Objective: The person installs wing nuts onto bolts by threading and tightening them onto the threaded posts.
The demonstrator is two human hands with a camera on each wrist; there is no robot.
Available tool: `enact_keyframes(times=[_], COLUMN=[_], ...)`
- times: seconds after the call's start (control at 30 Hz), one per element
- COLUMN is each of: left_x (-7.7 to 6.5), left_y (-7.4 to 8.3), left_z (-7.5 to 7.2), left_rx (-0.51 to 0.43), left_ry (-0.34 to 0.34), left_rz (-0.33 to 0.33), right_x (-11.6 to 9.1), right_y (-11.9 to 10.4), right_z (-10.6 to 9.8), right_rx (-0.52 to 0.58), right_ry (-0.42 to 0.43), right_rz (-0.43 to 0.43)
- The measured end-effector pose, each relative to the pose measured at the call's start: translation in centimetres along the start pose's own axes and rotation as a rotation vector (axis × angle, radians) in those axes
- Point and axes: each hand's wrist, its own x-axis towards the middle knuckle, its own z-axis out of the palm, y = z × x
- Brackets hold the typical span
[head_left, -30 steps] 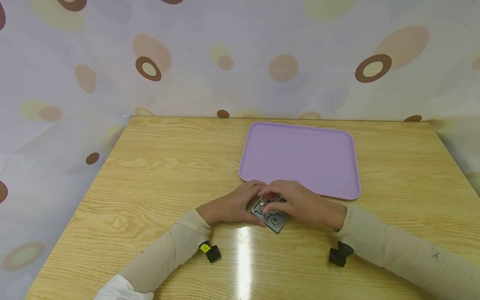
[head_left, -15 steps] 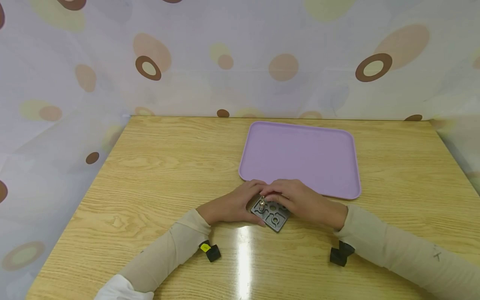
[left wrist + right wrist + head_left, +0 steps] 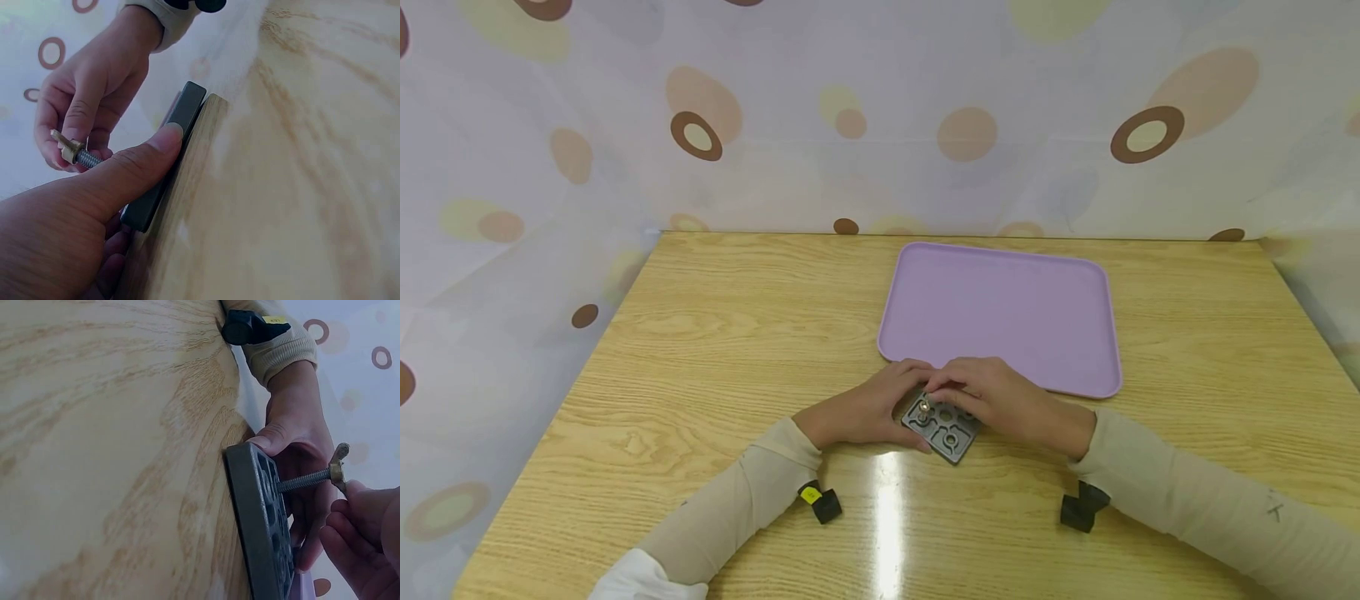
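A grey metal plate (image 3: 937, 432) with round recesses lies flat on the wooden table. My left hand (image 3: 868, 408) grips its left side, thumb along the near edge and fingers round the far one. From the plate's left corner a threaded bolt (image 3: 304, 482) stands upright. A brass wing nut (image 3: 337, 472) sits near the top of that bolt, a length of thread showing below it. My right hand (image 3: 1000, 400) reaches over the plate from the right. Its thumb and curled fingers pinch one wing of the nut. The plate's far right part is hidden under this hand.
A light purple tray (image 3: 1000, 312) lies just beyond the hands, its near rim partly behind them. The wooden table (image 3: 737, 333) runs back to a spotted curtain (image 3: 820, 108). Black wrist cameras hang below both sleeves.
The right thumb and fingers have shifted slightly away and to the right around the wing nut, uncovering more of the plate. The left hand and plate have stayed in place.
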Motion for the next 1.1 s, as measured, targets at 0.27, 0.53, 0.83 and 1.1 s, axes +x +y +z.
enact_keyframes(times=[0.27, 0.53, 0.83, 1.1], left_x=[0.04, 0.05, 0.08, 0.05], left_y=[-0.28, -0.19, -0.38, -0.27], left_z=[0.17, 0.11, 0.22, 0.16], left_rx=[0.008, 0.007, 0.011, -0.003], left_ry=[-0.005, -0.005, -0.001, -0.013], left_rz=[-0.008, -0.001, 0.013, -0.009], right_x=[-0.21, -0.41, -0.60, -0.73], right_y=[-0.09, 0.38, 0.47, 0.63], right_z=[-0.09, 0.14, 0.06, -0.03], right_rx=[0.118, 0.124, 0.150, 0.159], right_ry=[-0.013, 0.019, -0.001, -0.019], right_rz=[0.031, -0.016, -0.018, -0.039])
